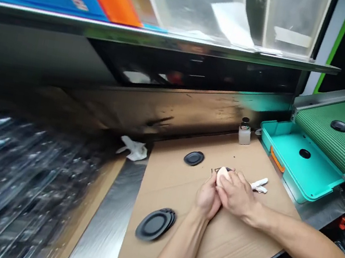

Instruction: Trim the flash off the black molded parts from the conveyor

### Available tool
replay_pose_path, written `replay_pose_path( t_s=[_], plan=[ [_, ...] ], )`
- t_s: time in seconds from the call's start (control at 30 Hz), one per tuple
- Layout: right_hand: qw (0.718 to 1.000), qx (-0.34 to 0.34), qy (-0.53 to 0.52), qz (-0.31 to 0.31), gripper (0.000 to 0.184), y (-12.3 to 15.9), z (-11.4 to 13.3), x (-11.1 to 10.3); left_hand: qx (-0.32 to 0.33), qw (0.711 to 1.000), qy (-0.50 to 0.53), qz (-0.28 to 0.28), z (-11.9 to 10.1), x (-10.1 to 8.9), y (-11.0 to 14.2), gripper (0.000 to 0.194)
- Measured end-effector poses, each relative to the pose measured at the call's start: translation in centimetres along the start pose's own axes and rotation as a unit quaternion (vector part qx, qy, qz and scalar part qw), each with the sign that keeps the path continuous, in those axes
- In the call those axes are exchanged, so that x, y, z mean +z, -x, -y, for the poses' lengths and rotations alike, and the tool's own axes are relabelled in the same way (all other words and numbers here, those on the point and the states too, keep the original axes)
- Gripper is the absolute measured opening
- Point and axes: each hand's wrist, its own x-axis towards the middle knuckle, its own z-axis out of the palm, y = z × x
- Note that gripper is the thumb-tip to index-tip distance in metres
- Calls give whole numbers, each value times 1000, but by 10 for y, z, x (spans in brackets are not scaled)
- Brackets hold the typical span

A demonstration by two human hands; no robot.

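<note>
Pale, smooth-looking rounded piece [223, 172] between the hands, above a flat brown cardboard sheet [166, 181]; visible end points away from the wearer, long axis roughly fore-and-aft, rest covered by fingers, as is most of a thin black piece [229, 169] beside it. Left hand [206, 198] cupped at its left, grip unclear, fingers mostly hidden; right hand [237, 194] reaches in from the right, fingers bent, clasping the pale piece. Beyond: small translucent black-capped bottle [244, 135].
</note>
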Motion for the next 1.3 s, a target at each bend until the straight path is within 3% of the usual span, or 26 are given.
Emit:
replay_pose_path(
  t_s=[0.07,0.13,0.27,0.5,0.67,0.83,0.97,1.3],
  plan=[
    [1000,12,-21,5,29,-5,-12,0,5,1000,9,-7,-3,-1,-1,34],
    [996,53,-58,-30,29,-12,-27,-3,7,1000,15,3,-7,-1,-1,33],
    [972,103,-176,-119,50,-17,-45,-12,-23,999,28,22,-13,0,-1,40],
    [956,94,-266,-84,32,-11,-29,-17,12,998,53,-27,-6,8,0,40],
    [982,65,-167,-57,35,-10,-12,-5,52,998,18,18,8,7,-1,33],
    [992,65,-110,-22,34,-13,-1,0,69,997,19,16,14,0,-3,27],
    [991,90,-102,-1,31,-12,0,-1,77,997,29,11,13,1,-3,29],
    [991,38,-126,20,28,-18,-17,4,50,999,18,-11,-6,-2,-4,34]
  ],
)
